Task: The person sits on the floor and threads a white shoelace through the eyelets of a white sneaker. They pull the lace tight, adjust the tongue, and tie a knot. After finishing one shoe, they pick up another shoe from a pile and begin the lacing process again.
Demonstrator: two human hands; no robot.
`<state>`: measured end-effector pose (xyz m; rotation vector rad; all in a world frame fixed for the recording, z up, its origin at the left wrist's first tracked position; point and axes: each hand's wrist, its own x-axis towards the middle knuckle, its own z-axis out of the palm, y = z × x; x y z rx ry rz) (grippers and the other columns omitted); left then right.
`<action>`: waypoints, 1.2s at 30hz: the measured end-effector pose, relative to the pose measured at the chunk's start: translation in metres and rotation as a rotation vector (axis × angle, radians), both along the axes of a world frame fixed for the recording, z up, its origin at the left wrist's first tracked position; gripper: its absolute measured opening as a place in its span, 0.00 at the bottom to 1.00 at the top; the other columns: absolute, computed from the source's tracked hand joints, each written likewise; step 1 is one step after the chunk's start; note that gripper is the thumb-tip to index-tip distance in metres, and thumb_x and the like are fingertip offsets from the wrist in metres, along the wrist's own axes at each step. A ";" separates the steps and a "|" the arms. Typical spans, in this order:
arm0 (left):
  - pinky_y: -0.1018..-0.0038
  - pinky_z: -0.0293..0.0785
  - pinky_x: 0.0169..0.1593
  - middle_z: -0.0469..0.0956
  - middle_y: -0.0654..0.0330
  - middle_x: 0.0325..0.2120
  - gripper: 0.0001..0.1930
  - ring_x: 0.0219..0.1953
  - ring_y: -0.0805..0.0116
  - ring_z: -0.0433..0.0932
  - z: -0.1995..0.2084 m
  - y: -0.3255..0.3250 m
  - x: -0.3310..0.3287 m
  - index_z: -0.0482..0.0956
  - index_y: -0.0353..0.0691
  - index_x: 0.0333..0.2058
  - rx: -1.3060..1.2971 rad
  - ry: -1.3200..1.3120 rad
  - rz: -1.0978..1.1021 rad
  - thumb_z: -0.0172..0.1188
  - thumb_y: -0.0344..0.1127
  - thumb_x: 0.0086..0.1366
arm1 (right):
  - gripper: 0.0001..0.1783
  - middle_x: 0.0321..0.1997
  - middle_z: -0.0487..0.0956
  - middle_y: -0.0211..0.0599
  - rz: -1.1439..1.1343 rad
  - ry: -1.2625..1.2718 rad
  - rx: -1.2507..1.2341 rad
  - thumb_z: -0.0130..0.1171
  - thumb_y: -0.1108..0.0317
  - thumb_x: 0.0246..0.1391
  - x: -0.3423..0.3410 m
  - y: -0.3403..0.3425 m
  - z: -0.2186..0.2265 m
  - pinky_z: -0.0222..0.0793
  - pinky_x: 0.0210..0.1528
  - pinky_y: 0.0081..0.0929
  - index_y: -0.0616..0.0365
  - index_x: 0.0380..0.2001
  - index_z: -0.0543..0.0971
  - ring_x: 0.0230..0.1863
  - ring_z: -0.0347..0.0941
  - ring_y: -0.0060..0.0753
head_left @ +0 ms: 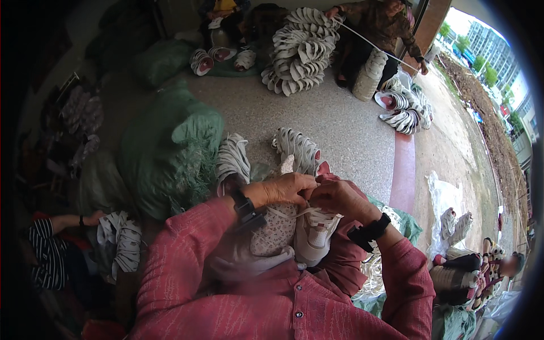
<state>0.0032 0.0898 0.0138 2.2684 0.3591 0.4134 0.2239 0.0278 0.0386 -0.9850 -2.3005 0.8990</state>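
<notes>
A white sneaker upper (313, 233) with pinkish lining stands in my lap, its toe toward me. My left hand (283, 190) and my right hand (341, 198) meet over its opening, fingers pinched close together. Below them a white shoelace (309, 211) runs across the upper, and both hands appear to grip it; the fingertips partly cover the exact hold. Beside the upper, a floral cloth (273, 231) covers my left leg. Just beyond my hands lie two nested stacks of laced uppers, one to the left (233, 158) and one straight ahead (297, 150).
Large green sacks (170, 141) fill the left. A co-worker in striped sleeves (48, 249) handles uppers at the left edge. At the far side another person (385, 28) stretches a white cord beside a tall pile of uppers (300, 51). More uppers (405, 105) lie far right.
</notes>
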 end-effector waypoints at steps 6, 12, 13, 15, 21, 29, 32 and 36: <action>0.70 0.71 0.42 0.71 0.60 0.31 0.13 0.37 0.64 0.76 0.007 -0.008 -0.005 0.74 0.38 0.29 -0.077 -0.020 0.058 0.70 0.29 0.48 | 0.06 0.36 0.78 0.35 0.028 -0.218 0.255 0.62 0.75 0.43 -0.013 0.002 -0.007 0.73 0.40 0.34 0.55 0.27 0.79 0.39 0.77 0.41; 0.71 0.72 0.45 0.72 0.59 0.35 0.12 0.40 0.64 0.77 0.016 -0.017 -0.004 0.78 0.38 0.32 -0.180 0.067 0.067 0.70 0.37 0.53 | 0.06 0.38 0.76 0.39 -0.164 -0.592 0.761 0.58 0.77 0.42 0.053 0.008 0.042 0.73 0.36 0.34 0.56 0.27 0.78 0.37 0.76 0.43; 0.70 0.72 0.46 0.72 0.59 0.35 0.12 0.40 0.63 0.77 0.016 -0.017 -0.003 0.80 0.39 0.33 -0.134 0.083 0.049 0.70 0.39 0.55 | 0.05 0.38 0.76 0.39 -0.290 -0.629 0.765 0.59 0.76 0.44 0.066 0.011 0.051 0.73 0.35 0.32 0.56 0.27 0.79 0.36 0.76 0.43; 0.70 0.72 0.45 0.72 0.58 0.36 0.13 0.40 0.63 0.77 0.016 -0.018 0.000 0.81 0.39 0.32 -0.058 0.059 0.059 0.68 0.43 0.57 | 0.03 0.38 0.76 0.39 -0.372 -0.390 0.354 0.60 0.74 0.48 0.076 0.005 0.052 0.72 0.35 0.29 0.57 0.29 0.80 0.36 0.76 0.39; 0.68 0.72 0.46 0.71 0.59 0.37 0.16 0.40 0.62 0.77 0.022 -0.032 0.011 0.83 0.40 0.30 -0.013 0.174 0.189 0.67 0.49 0.58 | 0.16 0.42 0.79 0.35 -0.284 0.859 -0.838 0.49 0.61 0.65 0.040 -0.020 0.022 0.71 0.40 0.25 0.62 0.43 0.77 0.39 0.77 0.28; 0.74 0.68 0.48 0.68 0.63 0.40 0.13 0.44 0.71 0.72 0.028 -0.029 0.013 0.83 0.38 0.27 -0.349 0.178 0.171 0.73 0.42 0.54 | 0.10 0.28 0.73 0.31 -0.218 1.417 -1.000 0.43 0.66 0.64 0.035 0.009 -0.019 0.71 0.42 0.35 0.58 0.33 0.72 0.33 0.75 0.31; 0.76 0.67 0.46 0.68 0.67 0.40 0.11 0.43 0.76 0.70 0.026 -0.023 0.008 0.84 0.38 0.25 -0.511 0.176 0.145 0.74 0.39 0.53 | 0.09 0.22 0.67 0.27 -0.368 1.544 -0.840 0.44 0.68 0.62 0.081 0.017 -0.020 0.69 0.38 0.34 0.55 0.28 0.68 0.25 0.67 0.27; 0.77 0.69 0.43 0.68 0.66 0.41 0.11 0.40 0.77 0.71 0.021 -0.018 0.009 0.84 0.38 0.25 -0.615 0.184 0.149 0.72 0.39 0.56 | 0.06 0.20 0.65 0.27 -0.670 1.823 -0.841 0.48 0.72 0.58 0.156 0.005 -0.013 0.67 0.31 0.28 0.56 0.27 0.68 0.19 0.61 0.23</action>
